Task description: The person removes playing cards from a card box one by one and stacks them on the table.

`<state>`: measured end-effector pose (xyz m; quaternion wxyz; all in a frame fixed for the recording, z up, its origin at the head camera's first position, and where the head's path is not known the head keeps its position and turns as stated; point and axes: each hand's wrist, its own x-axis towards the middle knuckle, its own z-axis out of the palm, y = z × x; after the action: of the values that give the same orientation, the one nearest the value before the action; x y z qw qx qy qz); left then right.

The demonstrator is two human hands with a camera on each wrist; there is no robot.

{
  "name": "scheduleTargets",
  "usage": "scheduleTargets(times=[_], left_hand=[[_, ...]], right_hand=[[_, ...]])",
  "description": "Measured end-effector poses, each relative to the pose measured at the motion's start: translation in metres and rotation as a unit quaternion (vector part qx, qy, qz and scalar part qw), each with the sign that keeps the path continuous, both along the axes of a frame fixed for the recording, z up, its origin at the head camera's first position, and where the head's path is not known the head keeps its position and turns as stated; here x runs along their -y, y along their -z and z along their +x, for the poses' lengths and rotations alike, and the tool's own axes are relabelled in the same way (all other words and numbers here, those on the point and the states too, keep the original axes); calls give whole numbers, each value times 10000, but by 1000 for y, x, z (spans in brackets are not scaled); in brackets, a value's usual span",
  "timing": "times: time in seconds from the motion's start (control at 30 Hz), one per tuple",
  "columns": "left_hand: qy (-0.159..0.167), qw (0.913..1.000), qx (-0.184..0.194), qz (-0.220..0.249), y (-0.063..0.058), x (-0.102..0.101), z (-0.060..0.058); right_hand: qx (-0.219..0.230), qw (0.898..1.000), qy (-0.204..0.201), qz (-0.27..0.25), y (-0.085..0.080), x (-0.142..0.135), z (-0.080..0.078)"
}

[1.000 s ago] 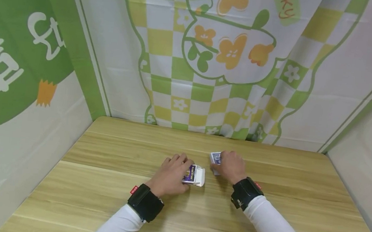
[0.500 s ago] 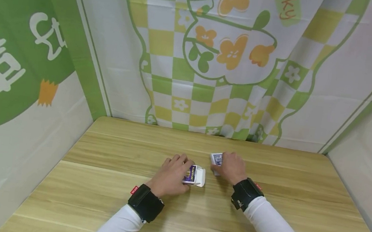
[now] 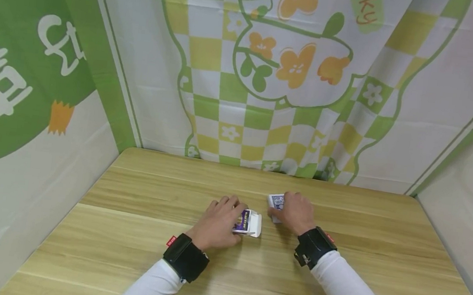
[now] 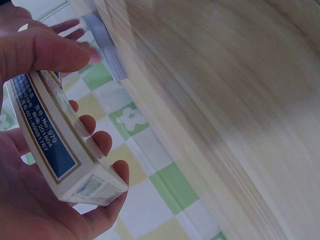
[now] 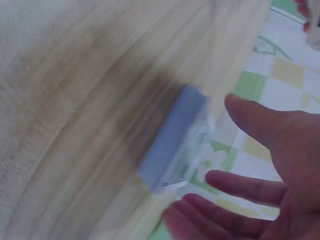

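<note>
My left hand (image 3: 216, 223) grips a playing-card box (image 3: 242, 221), purple and white on top, with its white flap folded out at the open end towards the right. The left wrist view shows the thumb on one side of the box (image 4: 50, 135), the fingers curled round the other, and a dark blue printed edge. To its right, a squared deck of playing cards (image 3: 275, 201) with blue patterned backs lies on the table. My right hand (image 3: 295, 213) is over the deck's right side. The right wrist view shows its thumb and fingers spread beside the deck (image 5: 175, 140).
Both things are on a wood-grain table (image 3: 150, 186), towards its back edge. A patterned curtain (image 3: 255, 135) hangs right behind that edge, and white cloth walls stand left and right. Each wrist wears a black strap (image 3: 186, 257).
The box, the deck and my left hand keep their places. My right hand has shifted very slightly to the right.
</note>
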<state>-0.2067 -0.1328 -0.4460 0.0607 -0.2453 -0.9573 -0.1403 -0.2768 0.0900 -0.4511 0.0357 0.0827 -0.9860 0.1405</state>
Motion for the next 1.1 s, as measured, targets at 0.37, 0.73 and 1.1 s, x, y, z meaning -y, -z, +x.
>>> scheduleTargets(times=[0.37, 0.73, 1.1], left_hand=[[-65, 10000, -27, -46, -1, -2, -4], [-18, 9998, -138, -115, -1, -5, -5], [204, 9995, -228, 96, -2, -8, -4]], right_hand=[[1283, 9188, -956, -3607, -24, 9, 36], [2566, 8496, -707, -4553, -27, 11, 47], [2768, 8559, -316, -4358, -14, 17, 41]])
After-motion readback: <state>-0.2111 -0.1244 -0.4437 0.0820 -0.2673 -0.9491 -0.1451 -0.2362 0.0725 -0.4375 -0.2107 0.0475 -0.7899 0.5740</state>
